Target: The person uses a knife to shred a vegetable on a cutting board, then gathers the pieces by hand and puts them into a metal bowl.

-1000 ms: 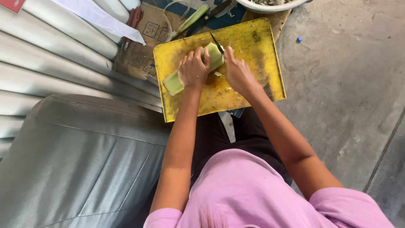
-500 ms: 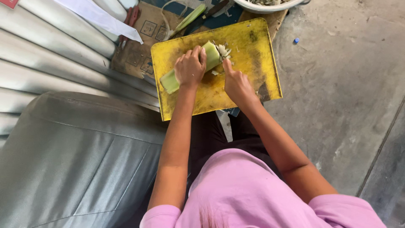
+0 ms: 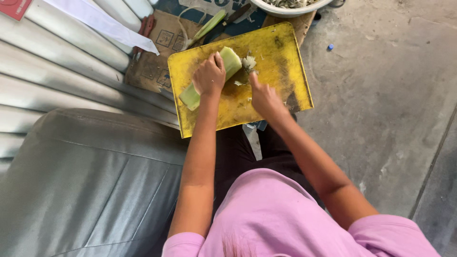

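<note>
A yellow cutting board (image 3: 281,62) lies in front of my knees. A thick pale green stalk (image 3: 231,59) rests slantwise on it. My left hand (image 3: 209,76) presses down on the stalk's middle, fingers curled over it. My right hand (image 3: 264,97) sits just right of the stalk's cut end, closed around a knife whose blade barely shows from this angle. A small heap of thin pale slices (image 3: 248,63) lies at the cut end, between the stalk and my right hand's fingertips.
A white bowl (image 3: 290,5) of shreds stands beyond the board. Cardboard (image 3: 157,57), a green leaf stalk (image 3: 207,26) and a dark-handled tool (image 3: 233,19) lie at the far left. Corrugated metal sheet (image 3: 57,62) and a grey cushion (image 3: 85,190) are left, concrete floor (image 3: 381,95) right.
My right hand has drawn back from the stalk's end toward my body. Slices now lie loose at the cut end. My left hand has stayed on the stalk.
</note>
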